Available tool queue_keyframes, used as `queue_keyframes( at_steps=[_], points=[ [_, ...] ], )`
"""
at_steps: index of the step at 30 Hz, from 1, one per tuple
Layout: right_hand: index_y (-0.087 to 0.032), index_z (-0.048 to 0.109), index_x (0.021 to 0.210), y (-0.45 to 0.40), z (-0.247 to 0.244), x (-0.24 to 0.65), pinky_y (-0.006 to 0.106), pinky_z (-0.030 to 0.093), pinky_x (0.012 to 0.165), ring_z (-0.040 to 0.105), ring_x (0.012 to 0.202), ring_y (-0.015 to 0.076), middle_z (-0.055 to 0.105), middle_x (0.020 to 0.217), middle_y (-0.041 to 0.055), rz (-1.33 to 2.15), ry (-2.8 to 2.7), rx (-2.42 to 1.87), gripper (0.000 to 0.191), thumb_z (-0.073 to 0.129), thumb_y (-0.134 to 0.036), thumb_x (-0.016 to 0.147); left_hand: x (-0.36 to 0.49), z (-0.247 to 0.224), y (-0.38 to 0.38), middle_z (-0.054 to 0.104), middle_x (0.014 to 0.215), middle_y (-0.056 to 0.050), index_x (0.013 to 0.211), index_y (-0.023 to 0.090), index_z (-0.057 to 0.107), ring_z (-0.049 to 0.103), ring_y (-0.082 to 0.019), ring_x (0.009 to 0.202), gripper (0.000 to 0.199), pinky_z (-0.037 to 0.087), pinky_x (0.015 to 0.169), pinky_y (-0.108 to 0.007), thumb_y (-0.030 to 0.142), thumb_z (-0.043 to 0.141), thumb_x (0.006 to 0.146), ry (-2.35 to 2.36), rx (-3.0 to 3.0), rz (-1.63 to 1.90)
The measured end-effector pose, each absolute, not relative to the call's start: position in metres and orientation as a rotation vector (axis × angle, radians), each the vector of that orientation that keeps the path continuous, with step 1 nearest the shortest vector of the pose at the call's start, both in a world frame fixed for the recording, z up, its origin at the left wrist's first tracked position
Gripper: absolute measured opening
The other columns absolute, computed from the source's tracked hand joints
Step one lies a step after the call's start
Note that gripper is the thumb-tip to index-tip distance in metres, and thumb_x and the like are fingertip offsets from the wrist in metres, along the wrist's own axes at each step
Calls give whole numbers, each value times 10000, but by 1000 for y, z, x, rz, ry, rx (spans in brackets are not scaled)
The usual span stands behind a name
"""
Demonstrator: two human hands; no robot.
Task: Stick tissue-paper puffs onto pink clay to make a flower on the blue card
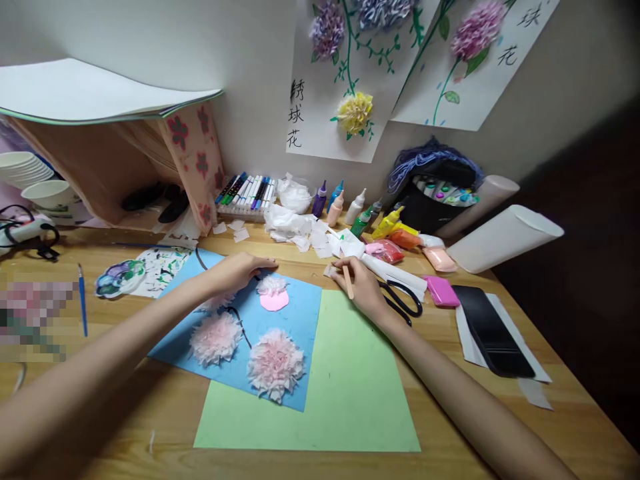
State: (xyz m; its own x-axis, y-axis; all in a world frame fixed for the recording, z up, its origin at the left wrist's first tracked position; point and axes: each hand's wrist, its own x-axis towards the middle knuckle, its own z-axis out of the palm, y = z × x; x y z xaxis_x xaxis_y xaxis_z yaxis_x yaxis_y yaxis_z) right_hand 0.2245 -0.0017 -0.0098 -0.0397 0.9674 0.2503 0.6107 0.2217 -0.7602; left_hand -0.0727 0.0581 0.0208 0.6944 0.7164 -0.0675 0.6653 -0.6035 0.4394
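My left hand (243, 272) lies with fingers stretched out on the top edge of a blue sheet (235, 368). Pink-white tissue-paper flowers (276, 363) sit on that sheet, joined by dark drawn stems. Just below my left fingertips, white tissue petals (271, 285) cover the upper part of a pink round patch (275, 300). Between the fingers of my right hand (361, 283) is a wooden craft stick (348, 281), tilted. The fingertips are close to a small pale scrap (330, 271), and I cannot tell whether they touch it. Black-handled scissors (406, 299) lie beside this hand.
A green sheet (357, 380) lies partly under the blue one. Behind are torn tissue pieces (285, 223), paint bottles (356, 205) and markers (249, 192). At right lie a pink packet (442, 291) and a black phone (493, 330); at left, a blue paintbrush (83, 307).
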Motion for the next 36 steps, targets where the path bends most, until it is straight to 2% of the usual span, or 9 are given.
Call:
queue_keyframes(
  at_steps=[3,5,9,12,16,21,25,30,36],
  points=[
    [-200,519,820,-4,-15,221,334,459,712,607,795,212,637,860,56,573,-1747,-1454,114,574,-300,819,-65,34,47,623,1226,-53,1223,220,571,603,-223,1089,389,461,915,-351,158,401,880,1161,2445,140],
    [-203,511,805,-6,-12,217,321,467,705,611,773,199,629,829,43,615,-1718,-1395,110,564,-298,825,-56,47,33,601,1252,-77,1234,195,552,571,-246,1127,366,446,931,-382,227,419,895,1266,2438,261],
    [-208,499,830,-7,-7,215,320,479,760,620,846,193,630,889,47,684,-1668,-1293,89,560,-273,823,-29,67,9,616,1210,-72,1167,184,570,569,-215,1101,319,441,939,-357,306,432,907,1308,2365,521],
    [-208,526,876,-2,-9,216,353,468,802,608,907,208,633,976,60,646,-1699,-1340,101,577,-251,801,-10,72,3,633,1138,-76,1093,178,601,601,-213,1004,270,473,862,-345,295,470,887,1266,2359,468],
    [-194,562,818,1,-13,214,354,481,761,620,823,203,644,883,52,734,-1700,-1360,96,596,-279,789,5,68,5,639,1052,-86,1043,167,621,606,-219,947,245,477,805,-340,276,474,881,1317,2365,411],
    [-198,536,820,-2,-13,212,312,499,759,632,853,185,644,865,43,901,-1509,-1210,154,619,-322,785,9,56,1,634,1034,-90,1026,159,628,584,-238,978,274,465,834,-359,344,485,883,1344,2317,397],
    [-201,541,862,0,-13,219,335,498,767,628,839,185,649,956,52,925,-1585,-1286,232,683,-322,724,9,48,-2,620,1056,-99,1037,155,629,561,-251,1028,281,449,871,-368,350,525,864,1323,2325,389],
    [-179,551,783,0,-16,223,361,501,735,626,758,195,653,807,48,1079,-1661,-1279,268,698,-388,702,5,53,-1,630,1029,-89,999,173,637,566,-243,1015,251,451,859,-361,328,474,888,1341,2302,400],
    [-197,477,741,1,-12,216,297,500,645,586,656,146,610,764,16,1157,-1393,-1150,383,758,-431,629,6,50,-5,649,975,-65,946,186,639,584,-217,954,214,454,834,-340,320,482,886,1267,2248,475]
  ],
)
